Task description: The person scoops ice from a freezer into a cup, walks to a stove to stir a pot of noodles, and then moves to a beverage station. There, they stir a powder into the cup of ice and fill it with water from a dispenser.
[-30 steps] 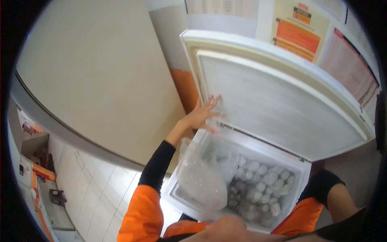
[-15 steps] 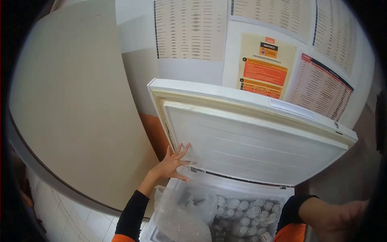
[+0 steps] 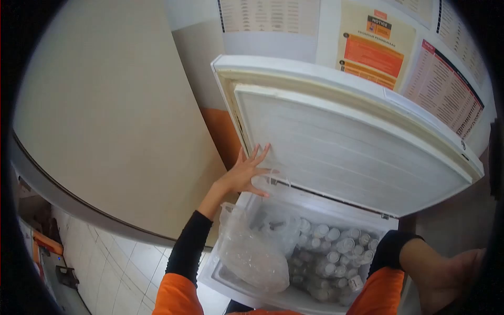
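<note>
The chest freezer's white lid (image 3: 346, 142) stands raised, leaning back toward the wall. My left hand (image 3: 244, 174) is spread wide with its fingertips at the lid's inner panel, near the left hinge. A clear plastic loop (image 3: 281, 178) shows right by its fingers. Below this hand, a clear plastic bag (image 3: 252, 257) lies bunched over the left side of the freezer (image 3: 212, 268). Several small white-capped bottles (image 3: 336, 257) fill the rest of the freezer. My right hand (image 3: 457, 273) is raised at the far right, beyond the freezer, its fingers hidden by the dark frame edge.
A large beige panel (image 3: 115, 115) rises close on the left, with a grey curved edge along its bottom. White floor tiles (image 3: 121, 262) show below it. Behind the lid, a notice poster (image 3: 373, 47) and printed sheets (image 3: 446, 89) hang on the wall.
My view has tilted downward, so the lid, bottles and left hand sit higher in the picture. More of the freezer's front shows. Both hands keep much the same pose.
</note>
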Available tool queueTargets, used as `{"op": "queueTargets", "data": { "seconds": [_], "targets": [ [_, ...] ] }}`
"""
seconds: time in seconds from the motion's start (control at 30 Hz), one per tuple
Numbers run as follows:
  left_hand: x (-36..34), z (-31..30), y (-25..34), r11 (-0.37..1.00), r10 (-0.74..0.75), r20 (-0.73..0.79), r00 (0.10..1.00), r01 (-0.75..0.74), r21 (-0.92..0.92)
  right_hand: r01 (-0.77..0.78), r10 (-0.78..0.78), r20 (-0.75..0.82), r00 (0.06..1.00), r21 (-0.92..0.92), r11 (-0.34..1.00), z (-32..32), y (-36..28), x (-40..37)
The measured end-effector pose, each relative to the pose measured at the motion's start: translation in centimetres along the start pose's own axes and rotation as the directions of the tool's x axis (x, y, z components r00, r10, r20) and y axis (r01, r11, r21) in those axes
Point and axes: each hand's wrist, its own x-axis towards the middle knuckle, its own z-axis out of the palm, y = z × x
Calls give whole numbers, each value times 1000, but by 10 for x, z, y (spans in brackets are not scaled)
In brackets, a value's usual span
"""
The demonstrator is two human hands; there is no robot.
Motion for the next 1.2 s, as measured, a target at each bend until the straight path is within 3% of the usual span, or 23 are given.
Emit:
{"op": "queueTargets", "data": {
  "seconds": [0.1, 0.17, 0.2, 0.27, 0.37, 0.4, 0.47, 0.5, 0.53, 0.57, 0.6, 0.63, 0.67, 0.73, 0.77, 0.83, 0.87, 0.93, 0.97, 1.03, 1.07, 1.13, 1.2],
  "targets": [
    [-1, 4, -1, 1000, -3, 10, 1000, 3, -3, -16, 14, -17, 1000, -96, 995, -17, -9, 7],
    [1, 3, -1, 1000, 4, -11, 1000, -4, 6, 0, -5, -31, 1000, -159, 987, -106, -44, 12],
    [1, 4, -1, 1000, 9, -6, 1000, -9, -2, 7, -15, -37, 999, -192, 981, -89, -43, 11],
    [2, 5, -2, 1000, 7, -27, 1000, -7, 6, 27, -41, -50, 998, -253, 967, 120, 21, -10],
    [2, 5, -2, 1000, -4, -26, 1000, 3, -20, 72, -99, -71, 993, -309, 948, 246, 57, -34],
    [2, 5, -2, 1000, -14, -29, 999, 13, -27, 75, -105, -76, 992, -325, 943, 238, 56, -37],
    [2, 6, -3, 1000, 15, -38, 999, -15, -4, 17, -73, -326, 943, -169, 986, 261, 74, -121],
    [1, 6, -3, 1000, 6, -41, 999, -7, -10, -309, 303, -66, 951, -286, 907, 225, 53, -175],
    [1, 5, -3, 1000, 16, -44, 999, -17, -15, -309, 305, -59, 951, -278, 909, 174, 6, -262],
    [2, 5, -4, 999, 23, -48, 999, -25, -23, -477, 559, -71, 826, -617, 626, 203, 41, -351],
    [2, 6, -4, 1000, 11, -56, 998, -13, -28, -638, 779, 119, 616, -505, 582, 241, 55, -355],
    [2, 6, -6, 999, 20, -58, 998, -22, -30, -746, 958, 128, 257, -604, 281, 249, 48, -408],
    [1, 6, -6, 999, 31, -51, 998, -33, -33, -750, 972, 203, -121, -660, 45, 251, 41, -453],
    [2, 5, -7, 999, 25, -33, 999, -26, -27, -533, 871, 428, -241, -808, 250, 241, 25, -546],
    [1, 4, -8, 1000, 18, -21, 1000, -18, -17, -539, 866, 435, -244, -804, 252, 234, 24, -583],
    [1, 2, -10, 1000, 16, -18, 1000, -16, -19, -168, 699, 515, -496, -847, 505, 233, 29, -623],
    [2, 3, -11, 999, 29, -15, 999, -29, -26, -175, 689, 525, -500, -840, 513, 232, 32, -634],
    [3, 7, -14, 999, 28, -38, 999, -30, -37, 4, 427, 403, -809, -723, 691, 227, 45, -655],
    [2, 10, -15, 998, 40, -57, 998, -43, -52, -3, 417, 409, -811, -717, 697, 225, 43, -664],
    [3, 12, -16, 998, 35, -72, 997, -39, -56, 156, 491, 380, -784, -646, 748, 223, 34, -670],
    [2, 13, -16, 997, 42, -85, 995, -47, -61, 148, 479, 383, -790, -639, 755, 223, 36, -670],
    [1, 14, -16, 997, 54, -92, 994, -60, -58, 8, 282, 350, -893, -615, 788, 230, 44, -670],
    [1, 13, -18, 996, 71, -103, 992, -76, -46, 48, 342, 353, -871, -631, 775, 236, 41, -663]
  ]
}}
